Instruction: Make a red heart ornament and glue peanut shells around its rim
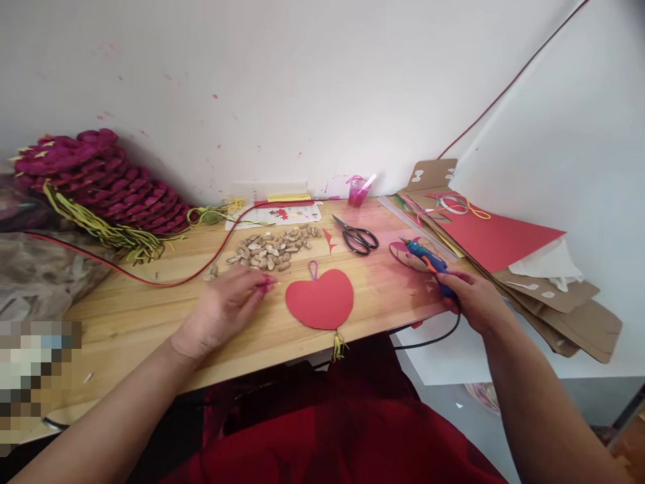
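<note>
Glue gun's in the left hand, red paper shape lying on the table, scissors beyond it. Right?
One slip: the head view shows the glue gun in the right hand, not the left hand. The rest stands: red paper shape on the table, scissors beyond it.
</note>
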`<state>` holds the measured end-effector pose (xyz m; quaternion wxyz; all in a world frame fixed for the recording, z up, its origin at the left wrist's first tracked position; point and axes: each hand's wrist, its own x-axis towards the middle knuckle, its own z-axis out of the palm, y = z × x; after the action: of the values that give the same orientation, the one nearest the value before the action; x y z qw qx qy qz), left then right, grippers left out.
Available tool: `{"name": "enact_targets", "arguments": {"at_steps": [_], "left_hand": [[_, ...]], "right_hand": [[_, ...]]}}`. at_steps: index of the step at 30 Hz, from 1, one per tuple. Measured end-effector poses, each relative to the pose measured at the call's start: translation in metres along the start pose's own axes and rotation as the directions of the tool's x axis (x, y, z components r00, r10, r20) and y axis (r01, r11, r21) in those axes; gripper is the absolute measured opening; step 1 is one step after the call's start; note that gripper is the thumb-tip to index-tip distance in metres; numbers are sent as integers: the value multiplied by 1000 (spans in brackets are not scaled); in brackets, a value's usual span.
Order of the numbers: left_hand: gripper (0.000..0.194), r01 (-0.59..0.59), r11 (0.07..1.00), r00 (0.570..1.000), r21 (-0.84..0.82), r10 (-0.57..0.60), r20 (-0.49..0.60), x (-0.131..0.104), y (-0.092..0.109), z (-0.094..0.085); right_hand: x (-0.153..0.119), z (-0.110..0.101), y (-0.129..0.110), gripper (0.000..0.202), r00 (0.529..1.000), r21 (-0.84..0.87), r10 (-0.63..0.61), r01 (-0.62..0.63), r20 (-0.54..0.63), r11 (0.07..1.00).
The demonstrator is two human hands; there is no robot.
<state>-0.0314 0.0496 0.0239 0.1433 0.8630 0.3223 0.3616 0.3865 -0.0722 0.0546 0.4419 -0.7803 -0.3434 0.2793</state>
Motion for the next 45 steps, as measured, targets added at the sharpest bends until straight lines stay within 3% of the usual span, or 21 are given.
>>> {"name": "enact_targets", "arguments": {"at_steps": [4, 7, 9, 11, 15, 18, 22, 23, 26, 28, 31, 33, 35, 39, 45], "left_hand": [[27, -184, 981, 941, -58, 193, 279, 1, 34, 18], [39, -232, 973, 891, 2, 212, 403, 6, 49, 36], [40, -272, 961, 856, 53, 217, 469, 11, 52, 46], [38, -282, 956, 841, 84, 204, 502, 16, 50, 51], [35, -311, 944, 831, 111, 213, 514, 26, 47, 50], [33, -328, 937, 820, 117, 221, 528, 29, 50, 46], [27, -329, 940, 815, 86, 237, 528, 37, 58, 42], [25, -322, 944, 813, 73, 236, 533, 41, 59, 41], [28, -258, 959, 821, 118, 153, 550, 60, 51, 36], [36, -211, 946, 855, 246, 56, 516, 73, 36, 32], [25, -87, 920, 956, 381, -31, 293, 88, 8, 25], [23, -16, 925, 983, 380, -56, 177, 92, -7, 25], [21, 0, 934, 987, 358, -59, 152, 93, -14, 29], [21, -83, 931, 970, 356, -6, 243, 88, -19, 47], [30, -145, 930, 970, 338, 66, 234, 82, -28, 54]], "right_hand": [[-24, 6, -4, 28, 977, 264, -30, -28, 212, 964], [-42, 16, -12, 21, 951, 395, -77, -50, 300, 917], [-52, 23, -21, 18, 910, 545, -129, -119, 395, 830], [-61, 26, -34, 14, 887, 570, -174, -115, 427, 813], [-73, 30, -66, 7, 897, 567, -202, -63, 393, 822], [-83, 41, -89, 5, 935, 669, -260, 34, 242, 743], [-87, 61, -112, 19, 967, 657, -254, 202, -16, 727], [-84, 66, -113, 19, 970, 661, -245, 186, -4, 727], [-65, 78, -104, 11, 940, 665, -218, -12, 262, 747], [-50, 88, -89, 7, 912, 648, -184, -109, 368, 754], [-33, 104, -65, 18, 886, 639, -173, -163, 430, 751], [-27, 112, -53, 15, 881, 627, -163, -176, 444, 759], [-24, 119, -45, 10, 885, 621, -152, -179, 441, 763], [-25, 130, -43, 14, 887, 588, -114, -195, 447, 785], [-27, 139, -41, 14, 846, 586, -112, -259, 522, 768]]}}
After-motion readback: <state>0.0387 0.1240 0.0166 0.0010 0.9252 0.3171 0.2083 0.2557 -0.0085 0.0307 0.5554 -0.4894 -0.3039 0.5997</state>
